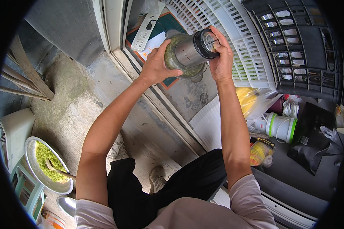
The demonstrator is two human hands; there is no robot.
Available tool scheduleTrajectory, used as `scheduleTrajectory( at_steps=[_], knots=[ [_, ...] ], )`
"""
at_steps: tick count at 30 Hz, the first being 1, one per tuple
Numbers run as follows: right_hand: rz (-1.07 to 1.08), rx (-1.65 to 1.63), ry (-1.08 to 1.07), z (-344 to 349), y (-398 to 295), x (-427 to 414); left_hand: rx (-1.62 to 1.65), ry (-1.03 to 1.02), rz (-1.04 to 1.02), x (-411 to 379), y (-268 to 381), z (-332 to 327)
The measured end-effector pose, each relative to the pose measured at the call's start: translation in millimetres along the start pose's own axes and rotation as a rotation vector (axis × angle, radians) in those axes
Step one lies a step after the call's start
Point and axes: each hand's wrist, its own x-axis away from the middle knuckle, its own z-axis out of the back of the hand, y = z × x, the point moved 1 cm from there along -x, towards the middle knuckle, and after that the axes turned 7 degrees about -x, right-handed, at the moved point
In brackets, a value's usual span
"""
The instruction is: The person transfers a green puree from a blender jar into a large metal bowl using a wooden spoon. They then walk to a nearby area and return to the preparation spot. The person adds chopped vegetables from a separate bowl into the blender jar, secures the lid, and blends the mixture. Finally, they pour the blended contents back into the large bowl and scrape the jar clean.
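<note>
An electric food chopper with a steel motor unit (190,51) is between my two hands. Its clear bowl (171,54) holds a chopped green mass. My left hand (157,64) grips the bowl's near side, thumb and fingers spread around it. With my right hand (222,55) I hold the motor unit's black-rimmed top, my thumb over the cap. The motor unit leans to the right in this view and still sits over the bowl. Behind the chopper lies a white power strip (143,35) with a black plug in it.
A metal basin (31,160) of chopped greens with a wooden-handled utensil stands lower left, near a green plastic stool (27,186). A door-frame track (160,110) crosses the floor. White (240,37) and black (306,48) plastic crates rise at right, above a white bucket (278,127).
</note>
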Motion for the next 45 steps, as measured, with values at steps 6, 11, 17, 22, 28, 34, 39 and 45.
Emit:
scheduleTrajectory(
  at_steps=[6, 11, 17, 22, 28, 34, 39, 45],
  knots=[
    [0.003, -0.012, 0.000, -0.8, -0.5, 0.1, 0.005, -0.001, -0.009, -0.2, -2.3, -0.2],
    [-0.002, -0.038, 0.002, -2.0, -0.9, -0.1, 0.018, 0.026, -0.022, -1.2, -9.0, -4.3],
    [-0.004, 0.032, 0.002, 1.3, 0.3, -0.2, 0.009, 0.036, -0.005, 0.1, -7.3, -4.1],
    [0.004, 0.023, 0.011, 1.4, 1.6, -0.2, 0.015, -0.001, 0.025, 1.8, 2.4, 2.8],
    [0.014, 0.005, 0.011, -1.4, 0.0, 0.9, 0.034, 0.020, -0.022, 1.1, -0.9, 1.4],
    [0.005, -0.004, 0.014, -0.3, 0.4, 0.3, 0.011, 0.050, -0.043, 0.0, -6.3, -1.6],
    [0.000, -0.007, 0.033, -1.3, 0.4, -0.1, 0.019, 0.063, -0.054, 0.4, -9.5, -4.7],
    [-0.003, 0.034, 0.007, 1.6, 0.9, -0.7, 0.023, 0.063, -0.053, 0.6, -9.2, -4.2]
  ],
)
